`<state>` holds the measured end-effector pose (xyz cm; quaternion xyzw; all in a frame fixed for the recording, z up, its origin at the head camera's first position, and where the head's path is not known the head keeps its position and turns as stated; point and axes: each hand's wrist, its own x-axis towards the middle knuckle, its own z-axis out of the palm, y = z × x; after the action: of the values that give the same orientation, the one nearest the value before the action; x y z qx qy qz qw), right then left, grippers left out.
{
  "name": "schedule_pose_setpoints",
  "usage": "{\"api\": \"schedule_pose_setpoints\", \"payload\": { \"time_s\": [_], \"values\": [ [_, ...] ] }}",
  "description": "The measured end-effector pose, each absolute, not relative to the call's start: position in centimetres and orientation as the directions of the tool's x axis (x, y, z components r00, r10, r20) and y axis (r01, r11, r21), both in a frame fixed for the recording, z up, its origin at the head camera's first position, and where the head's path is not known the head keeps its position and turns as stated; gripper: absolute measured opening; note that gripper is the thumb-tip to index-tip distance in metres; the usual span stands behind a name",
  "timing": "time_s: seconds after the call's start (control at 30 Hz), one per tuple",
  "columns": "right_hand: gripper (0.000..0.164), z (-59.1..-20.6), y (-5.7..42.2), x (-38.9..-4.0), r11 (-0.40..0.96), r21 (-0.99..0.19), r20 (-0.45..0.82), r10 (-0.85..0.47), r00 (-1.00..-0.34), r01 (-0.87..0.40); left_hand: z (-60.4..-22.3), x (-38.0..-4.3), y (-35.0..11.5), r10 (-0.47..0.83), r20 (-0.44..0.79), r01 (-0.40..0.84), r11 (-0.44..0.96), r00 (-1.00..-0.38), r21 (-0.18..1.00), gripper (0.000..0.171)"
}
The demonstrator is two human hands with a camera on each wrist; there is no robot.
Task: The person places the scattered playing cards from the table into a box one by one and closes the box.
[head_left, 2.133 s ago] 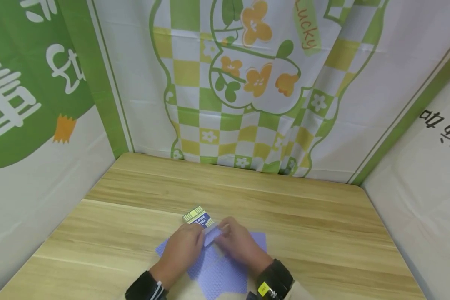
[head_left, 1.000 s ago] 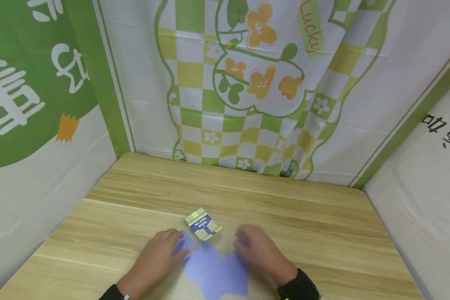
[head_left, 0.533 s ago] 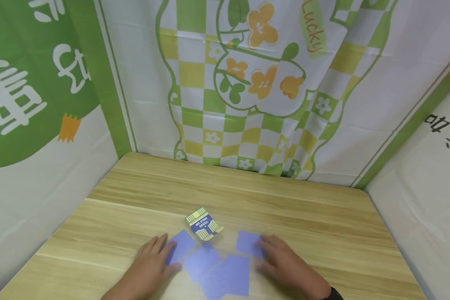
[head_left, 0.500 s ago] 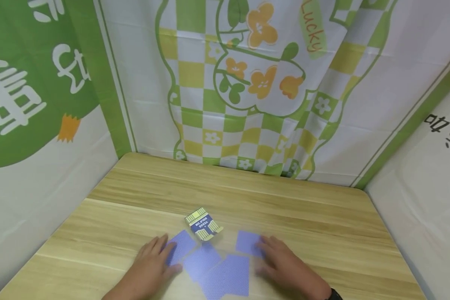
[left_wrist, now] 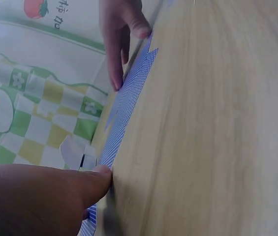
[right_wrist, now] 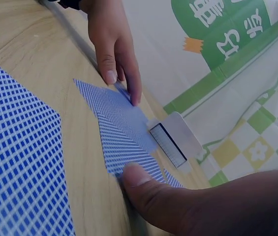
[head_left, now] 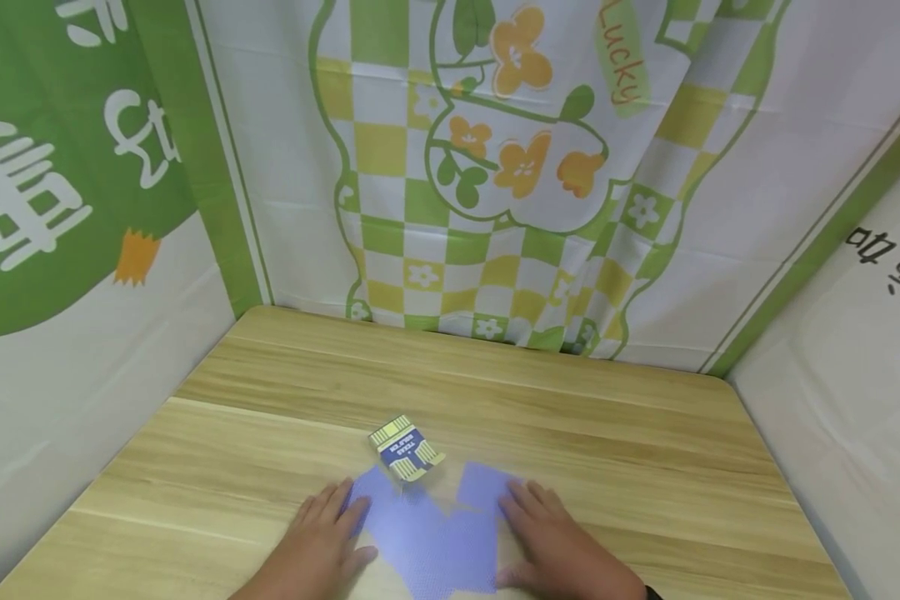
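Several playing cards [head_left: 427, 542] with blue checked backs lie face down on the table, partly overlapping. My left hand [head_left: 315, 537] rests at their left side, its fingers on the leftmost card and its thumb at the near edge. On the other side, my right hand [head_left: 555, 542] touches the upper right card [head_left: 482, 486] with its fingertips, thumb beside the lower right card. Fingers of both hands are extended, gripping nothing. In the right wrist view, my right thumb [right_wrist: 151, 194] lies at a card edge. Beyond the cards sits a blue and cream card box [head_left: 405, 450] marked Texas Hold'em, flap open.
The wooden table [head_left: 607, 433] reaches back to a checked, flowered curtain [head_left: 487, 250]. Printed cloth walls stand to the left and right. Another checked card [right_wrist: 15, 152] lies close to the camera in the right wrist view.
My hands were together near the box, then spread apart to either side of the cards. Over the last half second both came slightly inward, and the gaps between cards narrowed.
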<state>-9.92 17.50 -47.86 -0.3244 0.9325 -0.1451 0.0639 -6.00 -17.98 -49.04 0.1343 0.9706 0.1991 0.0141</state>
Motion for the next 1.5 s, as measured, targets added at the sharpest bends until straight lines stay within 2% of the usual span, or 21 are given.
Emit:
{"api": "schedule_pose_setpoints", "payload": {
  "time_s": [0.27,0.53,0.7,0.83,1.07,1.2,1.33,1.43,1.5],
  "values": [
    [0.085,-47.9,15.3,-10.5,0.703,-0.204,0.142,-0.667,-0.731,-0.681,-49.1,-6.0,-16.8,0.3,0.04,0.29,0.864,-0.953,0.412,0.063],
    [0.054,-48.2,12.7,-11.7,0.697,-0.27,0.124,-0.659,-0.742,-0.664,-49.3,-6.1,-15.8,0.357,0.101,0.367,0.848,-0.929,0.382,0.059],
    [0.042,-48.2,11.2,-12.3,0.681,-0.227,0.155,-0.68,-0.717,-0.696,-49.4,-6.3,-14.9,0.432,0.146,0.455,0.832,-0.89,0.315,0.056],
    [0.04,-48.4,10.5,-12.8,0.677,-0.181,0.189,-0.688,-0.701,-0.713,-49.2,-6.5,-13.9,0.482,0.147,0.504,0.818,-0.864,0.277,0.057],
    [0.054,-47.3,9.1,-13.8,0.721,-0.232,0.101,-0.649,-0.754,-0.652,-49.6,-7.2,-12.5,0.544,0.136,0.561,0.798,-0.828,0.22,0.058],
    [0.053,-46.8,8.6,-13.9,0.747,-0.257,0.059,-0.622,-0.781,-0.614,-50.2,-7.4,-11.7,0.596,0.223,0.633,0.757,-0.771,0.163,0.055],
    [0.047,-46.7,8.3,-14.0,0.759,-0.266,0.038,-0.608,-0.793,-0.594,-50.4,-7.4,-11.1,0.626,0.276,0.666,0.742,-0.729,0.076,0.07],
    [0.039,-47.2,8.5,-14.2,0.759,-0.289,0.04,-0.599,-0.8,-0.583,-50.2,-7.1,-10.9,0.63,0.202,0.652,0.756,-0.75,0.063,0.087],
    [0.033,-47.6,8.7,-14.3,0.763,-0.306,0.047,-0.585,-0.809,-0.569,-50.0,-7.0,-10.9,0.635,0.146,0.648,0.758,-0.759,0.07,0.089]
  ]
}}
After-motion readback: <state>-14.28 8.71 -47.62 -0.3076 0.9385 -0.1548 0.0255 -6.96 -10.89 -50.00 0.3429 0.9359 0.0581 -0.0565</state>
